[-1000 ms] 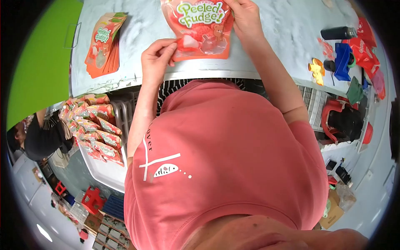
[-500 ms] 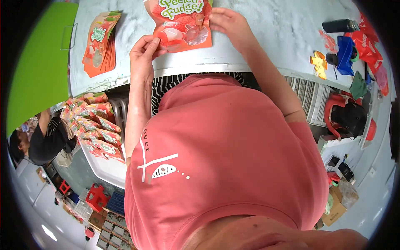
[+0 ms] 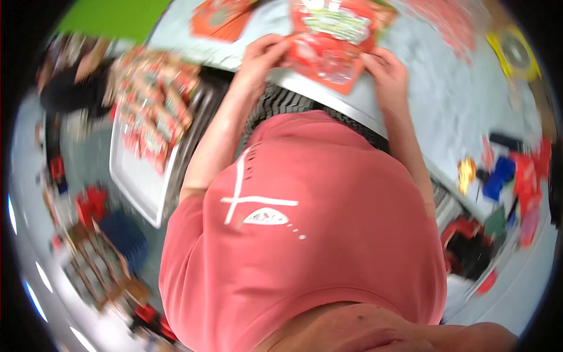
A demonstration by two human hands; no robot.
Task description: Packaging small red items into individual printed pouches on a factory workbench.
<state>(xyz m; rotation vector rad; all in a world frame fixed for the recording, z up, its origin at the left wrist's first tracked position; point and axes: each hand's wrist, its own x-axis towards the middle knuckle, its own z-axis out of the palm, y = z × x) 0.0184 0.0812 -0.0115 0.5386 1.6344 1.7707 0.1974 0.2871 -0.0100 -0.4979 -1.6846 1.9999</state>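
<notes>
A red-orange snack pouch (image 3: 328,56) with a printed front is held at the table's near edge, its top cut off by the picture's upper edge. My left hand (image 3: 262,61) pinches its left side between thumb and fingers. At the pouch's lower right side, my right hand (image 3: 388,73) is closed on the edge. Left of the pouch lies a stack of flat orange pouches (image 3: 220,20), partly out of the picture. Motion blurs the print.
Left of me, a white tray (image 3: 138,196) carries many filled pouches (image 3: 155,102). A person in dark clothing (image 3: 76,88) is beyond it. On the table's right are clear plastic with red pieces (image 3: 448,23), a yellow ring-shaped item (image 3: 515,54) and a blue object (image 3: 498,179).
The view has swung round, bringing more of the table's right side in. My right hand has come down from the pouch's upper right side to its lower right edge; my left hand keeps its hold.
</notes>
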